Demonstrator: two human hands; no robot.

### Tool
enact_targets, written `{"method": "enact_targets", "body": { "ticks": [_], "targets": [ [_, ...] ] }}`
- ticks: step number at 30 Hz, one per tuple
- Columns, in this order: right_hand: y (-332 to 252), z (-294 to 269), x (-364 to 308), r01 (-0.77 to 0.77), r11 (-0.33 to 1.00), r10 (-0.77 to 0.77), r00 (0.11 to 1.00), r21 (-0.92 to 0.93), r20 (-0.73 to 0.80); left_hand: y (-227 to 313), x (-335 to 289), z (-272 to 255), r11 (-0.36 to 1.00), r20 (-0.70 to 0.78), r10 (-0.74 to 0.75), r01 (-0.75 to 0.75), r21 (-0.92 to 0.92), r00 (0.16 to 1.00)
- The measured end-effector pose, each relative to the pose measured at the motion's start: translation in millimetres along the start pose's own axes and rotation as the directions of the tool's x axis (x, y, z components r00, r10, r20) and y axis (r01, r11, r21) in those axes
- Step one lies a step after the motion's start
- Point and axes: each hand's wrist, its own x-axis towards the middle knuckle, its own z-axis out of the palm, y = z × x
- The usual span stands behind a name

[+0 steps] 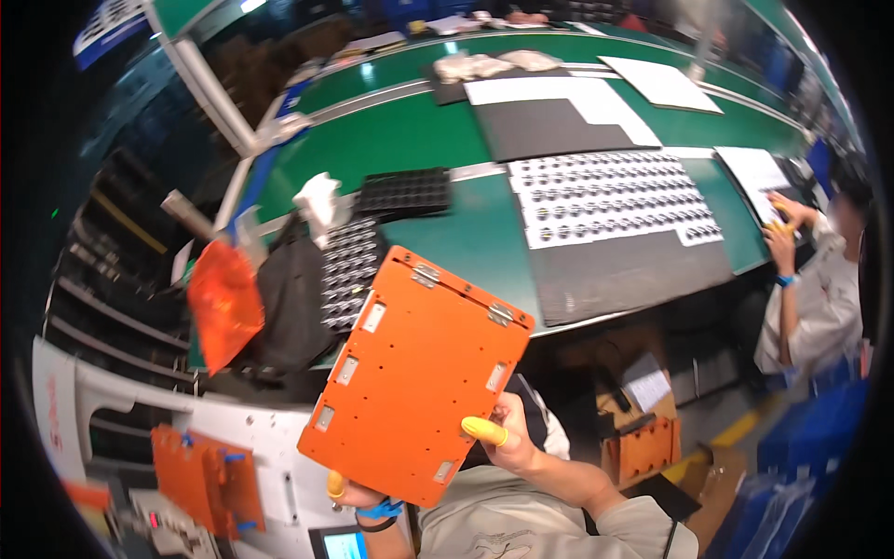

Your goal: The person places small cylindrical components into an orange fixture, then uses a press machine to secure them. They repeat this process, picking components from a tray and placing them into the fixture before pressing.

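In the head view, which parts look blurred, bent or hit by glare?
Head view: the orange bag at left is motion-blurred; the orange hinged plate in both hands is sharp; the green conveyor belt edges curve toward the rim; pale glare lies on its far part; corners are black.

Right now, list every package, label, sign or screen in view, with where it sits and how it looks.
Screen: bottom edge, below the left hand; small rectangle, glowing blue.
Sign: top left, hanging high; blue and white panel, tilted.
Orange bag: left of the orange plate; crinkled and shiny.
Cardboard box: on the floor at right, under the green table; brown, with a white sheet on it.
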Motion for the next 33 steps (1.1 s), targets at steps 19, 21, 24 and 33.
{"method": "enact_targets", "body": {
  "ticks": [19,21,24,33],
  "targets": [
    [-72,-81,88,-0.255,0.962,0.211,0.92,-0.097,-0.33,-60,70,68,0.789,0.114,-0.317,0.195,0.582,0.942],
    [-66,-77,98,-0.241,0.969,0.204,0.907,-0.056,-0.368,-71,73,58,0.802,0.089,-0.318,0.218,0.556,0.944],
    [-64,-80,100,-0.236,0.963,0.172,0.91,-0.131,-0.376,-79,82,64,0.733,0.019,-0.346,0.258,0.63,0.938],
    [-79,-65,80,0.154,0.239,-0.15,0.981,-0.959,0.12,-112,92,71,0.706,-0.063,-0.12,0.13,0.696,0.991]
  ]
}}
